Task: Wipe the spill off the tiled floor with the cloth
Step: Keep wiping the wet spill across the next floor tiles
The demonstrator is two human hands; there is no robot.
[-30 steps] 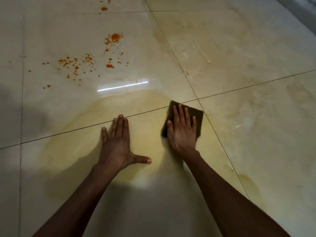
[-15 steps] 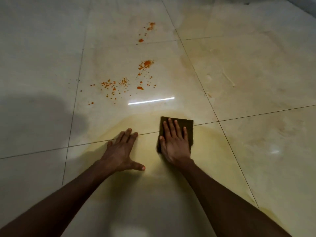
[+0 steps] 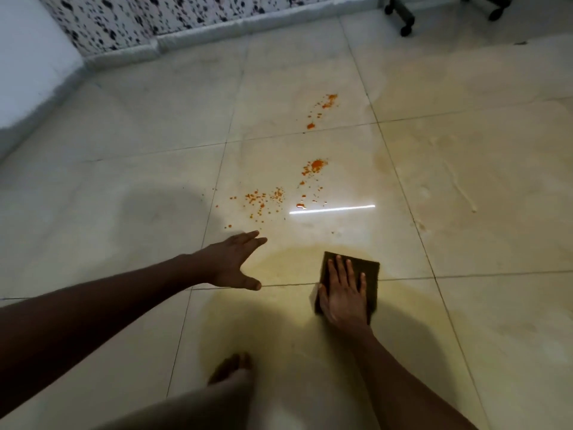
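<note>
A folded dark brown cloth [image 3: 369, 268] lies flat on the glossy cream tiled floor [image 3: 496, 321]. My right hand [image 3: 344, 296] presses down on it, palm flat and fingers spread, across a grout line. My left hand [image 3: 231, 263] is lifted off the floor, open and reaching forward-left with nothing in it. Orange spill droplets [image 3: 263, 200] are scattered just beyond my left hand, a thicker splat [image 3: 314, 166] lies farther out, and more orange drops [image 3: 327, 103] sit on the tile behind. A yellowish wet smear [image 3: 279, 330] spreads around the cloth and toward me.
My bare foot [image 3: 231, 369] and knee are at the bottom centre. A white wall and skirting [image 3: 31, 72] run along the left, a speckled panel [image 3: 186, 13] along the back. Chair castors [image 3: 406, 21] stand at the far right. A bright light streak [image 3: 331, 209] reflects off the floor.
My left hand has lifted off the floor and swung forward-left. The right hand stays pressed on the cloth. The camera has tilted up, so the wall and my foot now show.
</note>
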